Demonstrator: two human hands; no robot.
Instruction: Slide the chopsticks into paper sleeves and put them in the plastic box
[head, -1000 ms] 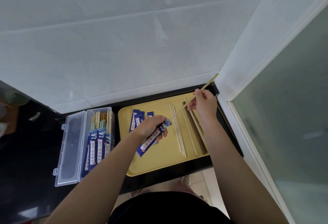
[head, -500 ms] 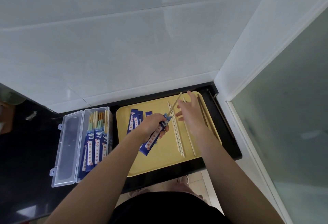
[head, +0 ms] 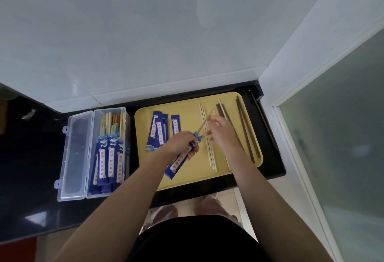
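Single head-worn view, wide-angle, looking steeply down from above. Yellow tray [head: 187, 178] and plastic box [head: 74, 155] sit mid-frame, fairly near, on black counter [head: 31, 189]. White wall [head: 145, 33] fills upper frame, frosted glass [head: 342, 137] right edge. Wearer's forearms and dark clothing enter from bottom. No second view.

blue paper sleeves [head: 159, 132] with white strips of printed characters, too small and blurred to read

left hand [head: 180, 143] gripping, right hand [head: 220, 131] seemingly pinching
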